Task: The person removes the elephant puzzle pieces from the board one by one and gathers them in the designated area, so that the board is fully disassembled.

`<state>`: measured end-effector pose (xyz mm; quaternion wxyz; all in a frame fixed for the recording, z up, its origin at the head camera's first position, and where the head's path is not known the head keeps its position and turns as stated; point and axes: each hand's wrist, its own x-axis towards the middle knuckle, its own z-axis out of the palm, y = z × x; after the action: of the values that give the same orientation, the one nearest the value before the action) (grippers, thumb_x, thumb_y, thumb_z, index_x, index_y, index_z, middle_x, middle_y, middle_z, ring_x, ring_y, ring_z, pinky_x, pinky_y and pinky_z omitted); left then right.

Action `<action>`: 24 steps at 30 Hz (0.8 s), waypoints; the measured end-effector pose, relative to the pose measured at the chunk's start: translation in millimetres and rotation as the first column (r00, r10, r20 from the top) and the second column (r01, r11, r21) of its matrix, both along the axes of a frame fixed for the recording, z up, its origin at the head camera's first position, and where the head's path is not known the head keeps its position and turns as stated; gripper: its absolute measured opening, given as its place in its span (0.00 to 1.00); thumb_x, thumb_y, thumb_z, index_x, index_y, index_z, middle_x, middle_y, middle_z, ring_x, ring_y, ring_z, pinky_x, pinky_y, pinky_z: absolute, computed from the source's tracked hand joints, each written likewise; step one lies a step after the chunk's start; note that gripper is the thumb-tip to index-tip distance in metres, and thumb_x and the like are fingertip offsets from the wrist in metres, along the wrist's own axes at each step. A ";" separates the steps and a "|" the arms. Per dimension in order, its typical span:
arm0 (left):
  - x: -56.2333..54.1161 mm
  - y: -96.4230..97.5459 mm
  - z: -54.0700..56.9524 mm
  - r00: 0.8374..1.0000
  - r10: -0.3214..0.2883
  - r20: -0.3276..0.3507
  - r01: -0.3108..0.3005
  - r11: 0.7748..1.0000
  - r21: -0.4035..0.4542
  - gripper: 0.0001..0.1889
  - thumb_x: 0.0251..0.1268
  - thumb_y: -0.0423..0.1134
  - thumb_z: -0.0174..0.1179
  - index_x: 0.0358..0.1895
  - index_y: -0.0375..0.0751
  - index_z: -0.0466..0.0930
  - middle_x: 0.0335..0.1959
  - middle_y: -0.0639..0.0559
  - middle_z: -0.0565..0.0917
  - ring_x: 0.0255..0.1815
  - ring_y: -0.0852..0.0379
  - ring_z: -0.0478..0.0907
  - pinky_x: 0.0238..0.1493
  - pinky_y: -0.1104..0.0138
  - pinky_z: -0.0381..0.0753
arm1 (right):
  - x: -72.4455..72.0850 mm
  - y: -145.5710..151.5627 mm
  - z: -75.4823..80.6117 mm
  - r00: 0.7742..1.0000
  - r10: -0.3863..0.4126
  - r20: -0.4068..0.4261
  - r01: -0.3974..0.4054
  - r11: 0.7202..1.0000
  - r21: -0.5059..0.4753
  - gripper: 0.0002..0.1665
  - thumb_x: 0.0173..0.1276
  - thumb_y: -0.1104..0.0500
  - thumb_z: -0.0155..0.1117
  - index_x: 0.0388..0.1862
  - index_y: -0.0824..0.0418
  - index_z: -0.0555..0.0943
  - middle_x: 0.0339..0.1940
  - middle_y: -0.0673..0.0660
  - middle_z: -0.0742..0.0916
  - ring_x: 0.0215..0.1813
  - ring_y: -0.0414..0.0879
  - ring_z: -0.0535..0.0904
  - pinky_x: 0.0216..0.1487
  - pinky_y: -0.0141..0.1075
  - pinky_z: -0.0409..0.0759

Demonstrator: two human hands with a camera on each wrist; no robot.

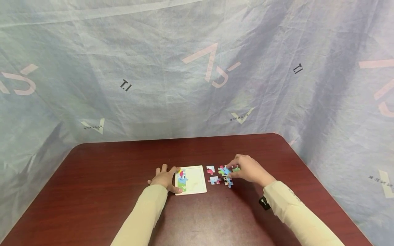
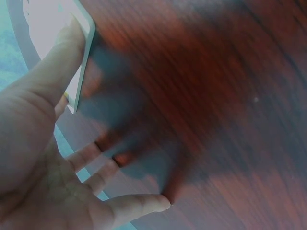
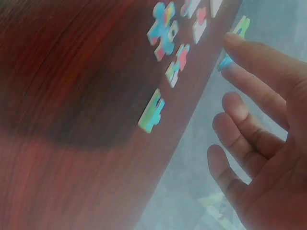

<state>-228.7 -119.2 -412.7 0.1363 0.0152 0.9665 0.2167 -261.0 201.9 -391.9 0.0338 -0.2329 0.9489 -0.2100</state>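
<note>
On the table lies a white square puzzle tray (image 1: 195, 181), with colourful pieces (image 1: 182, 181) fitted along its left side. My left hand (image 1: 163, 178) is spread at that side, its thumb (image 2: 71, 38) resting on the tray and its index finger touching the upper left edge. Other left fingertips rest on the tabletop. To the right, my right hand (image 1: 250, 169) pinches a blue and green jigsaw piece (image 1: 225, 171) between thumb and index finger, raised above the table. The remaining right fingers are loosely bent. In the right wrist view, fingers partly cover this piece (image 3: 242, 26).
Several loose jigsaw pieces (image 1: 214, 180) lie right of the tray, some partly hidden beneath my right hand. The dark red-brown table (image 1: 101, 181) has rounded far corners. A grey printed cloth (image 1: 166, 85) hangs behind it and along both sides.
</note>
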 end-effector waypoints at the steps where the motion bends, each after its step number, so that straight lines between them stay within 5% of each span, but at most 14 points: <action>1: 0.1 0.3 -0.2 1.000 -0.001 -0.001 0.001 1.000 -0.002 0.44 0.50 0.43 0.81 0.72 0.49 0.69 0.70 0.33 0.61 0.70 0.31 0.56 0.58 0.22 0.61 | -0.1 2.2 -0.6 1.000 0.004 -0.002 -0.004 1.000 -0.001 0.17 0.59 0.57 0.80 0.48 0.57 0.90 0.38 0.54 0.83 0.35 0.43 0.74 0.35 0.38 0.75; 24: 2.1 1.8 2.5 1.000 0.004 -0.002 -0.004 1.000 -0.015 0.44 0.50 0.43 0.81 0.72 0.49 0.69 0.71 0.34 0.61 0.70 0.32 0.57 0.59 0.22 0.61 | 4.5 42.7 -21.9 0.999 -0.052 -0.012 0.053 0.997 0.062 0.13 0.60 0.57 0.79 0.44 0.56 0.91 0.31 0.49 0.78 0.34 0.43 0.71 0.34 0.38 0.70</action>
<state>-226.7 -117.4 -410.2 0.1348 0.0124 0.9684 0.2096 -256.5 244.6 -413.8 0.0307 -0.2078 0.9609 -0.1801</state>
